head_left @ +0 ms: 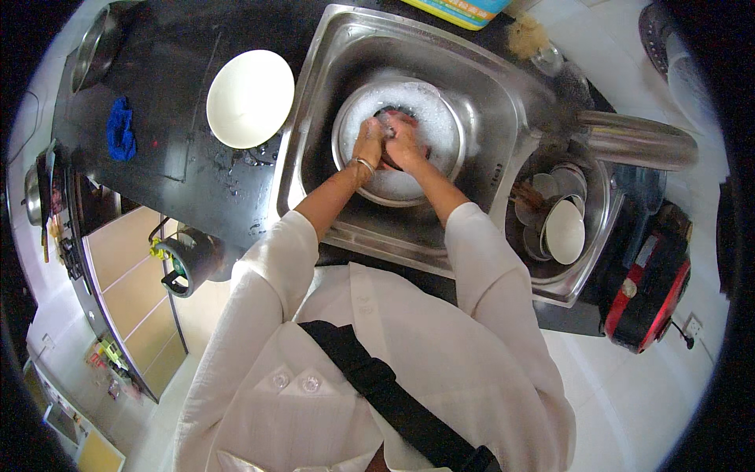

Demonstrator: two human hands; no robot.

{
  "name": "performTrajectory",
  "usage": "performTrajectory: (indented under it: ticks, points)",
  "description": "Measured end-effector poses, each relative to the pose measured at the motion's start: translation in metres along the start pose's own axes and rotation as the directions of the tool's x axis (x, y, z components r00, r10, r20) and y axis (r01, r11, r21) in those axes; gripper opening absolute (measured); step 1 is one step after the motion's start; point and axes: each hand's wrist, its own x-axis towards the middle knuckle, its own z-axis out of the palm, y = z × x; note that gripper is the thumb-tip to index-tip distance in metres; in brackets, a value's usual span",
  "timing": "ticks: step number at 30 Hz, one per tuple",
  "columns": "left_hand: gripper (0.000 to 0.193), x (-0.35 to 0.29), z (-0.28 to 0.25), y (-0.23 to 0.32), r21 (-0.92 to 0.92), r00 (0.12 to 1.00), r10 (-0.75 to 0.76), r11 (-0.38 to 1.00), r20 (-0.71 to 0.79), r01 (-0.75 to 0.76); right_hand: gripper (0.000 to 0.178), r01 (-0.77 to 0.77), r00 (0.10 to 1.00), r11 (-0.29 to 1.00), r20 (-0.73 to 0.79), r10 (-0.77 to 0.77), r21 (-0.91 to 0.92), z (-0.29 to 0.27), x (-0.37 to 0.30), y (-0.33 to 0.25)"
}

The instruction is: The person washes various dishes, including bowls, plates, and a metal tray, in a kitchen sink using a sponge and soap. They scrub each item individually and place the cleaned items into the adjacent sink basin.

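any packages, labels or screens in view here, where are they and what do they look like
Package: at the top edge, behind the sink, flat and cut off by the frame, yellow with a light blue band.
Label on the red and black appliance: right of the sink, a small pale rectangular patch on its top.
Small colourful items: low at the left edge by the cabinet, too small to identify.
No screens are visible.

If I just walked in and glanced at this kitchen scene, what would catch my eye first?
Probably the two hands, left hand and right hand, pressed together over something dark in a foamy metal basin in the sink. Next, the white bowl on the dark counter to the left.
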Motion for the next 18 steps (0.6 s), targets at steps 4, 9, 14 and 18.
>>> performTrajectory:
  ticks: [4, 9, 14, 18]
  points:
    - [0.055, 0.016, -0.023, -0.021, -0.222, 0.972, -0.203, 0.949, 0.121, 0.226, 0.025, 0.148, 0.863, 0.982, 0.501, -0.068, -0.121, -0.029, -0.011, -0.014]
    - [0.058, 0.019, -0.016, -0.038, -0.004, 0.991, -0.106, 0.994, -0.076, 0.106, 0.022, 0.085, 0.991, 0.791, 0.137, -0.001, -0.605, -0.001, 0.005, -0.019]
    - [0.058, 0.007, -0.024, 0.003, 0.215, 0.992, 0.094, 0.974, -0.080, -0.074, 0.025, 0.302, 0.947, 0.853, 0.032, -0.320, -0.425, 0.013, -0.008, -0.025]
    - [0.041, -0.011, -0.023, 0.025, 0.494, 0.977, 0.210, 0.848, 0.018, -0.192, 0.019, 0.345, 0.727, 0.878, 0.686, -0.027, -0.331, -0.026, -0.019, -0.002]
